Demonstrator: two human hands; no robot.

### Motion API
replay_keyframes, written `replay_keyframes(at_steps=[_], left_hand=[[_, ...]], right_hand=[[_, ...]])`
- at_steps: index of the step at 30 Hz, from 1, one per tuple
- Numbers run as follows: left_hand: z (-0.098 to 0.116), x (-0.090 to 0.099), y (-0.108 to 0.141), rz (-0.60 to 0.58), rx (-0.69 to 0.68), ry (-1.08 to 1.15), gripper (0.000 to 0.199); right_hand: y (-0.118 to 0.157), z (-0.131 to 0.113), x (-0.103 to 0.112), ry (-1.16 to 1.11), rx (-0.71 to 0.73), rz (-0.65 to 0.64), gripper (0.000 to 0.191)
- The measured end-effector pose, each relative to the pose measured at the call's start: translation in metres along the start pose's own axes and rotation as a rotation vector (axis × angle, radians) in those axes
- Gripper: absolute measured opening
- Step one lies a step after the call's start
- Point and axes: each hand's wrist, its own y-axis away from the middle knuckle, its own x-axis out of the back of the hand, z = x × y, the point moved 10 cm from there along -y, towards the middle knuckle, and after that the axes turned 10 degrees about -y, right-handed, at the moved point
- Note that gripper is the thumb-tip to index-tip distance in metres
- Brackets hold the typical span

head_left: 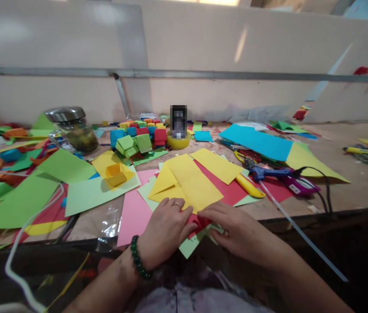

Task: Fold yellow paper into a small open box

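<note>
While both hands (168, 228) touch yellow sheet (195, 182), cutter (250, 187) and glue gun (270, 173) lie nearby.

Moderate, soft light is cast over the cluttered worktop (304, 191), while the area beneath is left in deep shadow. Pale glare is caught on the wall panel (73, 34); straight lines are bowed toward the edges, and fine detail is softened.

A lidded glass jar (82, 138) stands on the table (342, 150), whose front edge a white cable (12, 256) crosses.
</note>
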Motion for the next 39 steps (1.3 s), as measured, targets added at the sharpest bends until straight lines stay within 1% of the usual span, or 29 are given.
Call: replay_keyframes(at_steps=[2,4,5,8,11,13,15,17,19,23,25,27,29,32,35,39], left_hand=[[-0.007,0.002,0.007,0.002,0.013,0.011,0.027],[-0.017,0.003,0.015,0.009,0.035,0.027,0.027],[-0.021,0.003,0.018,0.017,0.05,0.041,0.027],[-0.031,0.001,0.026,0.058,0.084,0.101,0.028],[-0.032,-0.005,0.03,0.063,0.086,0.134,0.036],[-0.032,-0.008,0.031,0.056,0.08,0.135,0.044],[-0.032,-0.008,0.033,0.051,0.074,0.144,0.046],[-0.031,-0.005,0.035,0.056,0.065,0.152,0.044],[-0.03,-0.001,0.038,0.078,0.066,0.14,0.043],[-0.027,0.003,0.047,0.124,0.091,0.101,0.047],[-0.026,0.001,0.052,0.143,0.097,0.103,0.049],[-0.025,-0.001,0.058,0.167,0.099,0.107,0.05],[-0.026,-0.003,0.062,0.183,0.098,0.119,0.051],[-0.028,-0.006,0.066,0.187,0.094,0.161,0.05],[-0.03,-0.005,0.067,0.204,0.094,0.201,0.05],[-0.03,0.0,0.066,0.237,0.084,0.264,0.054]], right_hand=[[0.003,-0.001,0.009,0.035,0.045,0.049,0.042],[0.004,0.007,0.018,0.125,0.06,0.11,0.048],[0.003,0.012,0.021,0.166,0.063,0.121,0.05],[-0.004,0.018,0.014,0.212,0.102,0.081,0.051],[-0.011,0.016,0.003,0.203,0.133,0.031,0.052],[-0.013,0.015,0.001,0.188,0.153,0.035,0.048],[-0.014,0.014,0.006,0.146,0.191,0.066,0.044],[-0.015,0.017,0.014,0.038,0.218,0.079,0.039],[-0.019,0.026,0.018,-0.113,0.187,0.043,0.032],[-0.032,0.048,0.013,-0.356,0.027,-0.09,0.017],[-0.039,0.058,0.009,-0.423,-0.067,-0.134,0.017],[-0.046,0.068,0.007,-0.453,-0.171,-0.145,0.024],[-0.052,0.077,0.004,-0.442,-0.258,-0.137,0.03],[-0.059,0.086,0.005,-0.369,-0.324,-0.058,0.032],[-0.063,0.087,0.006,-0.294,-0.309,0.037,0.028],[-0.063,0.086,0.003,-0.248,-0.276,0.093,0.026]])
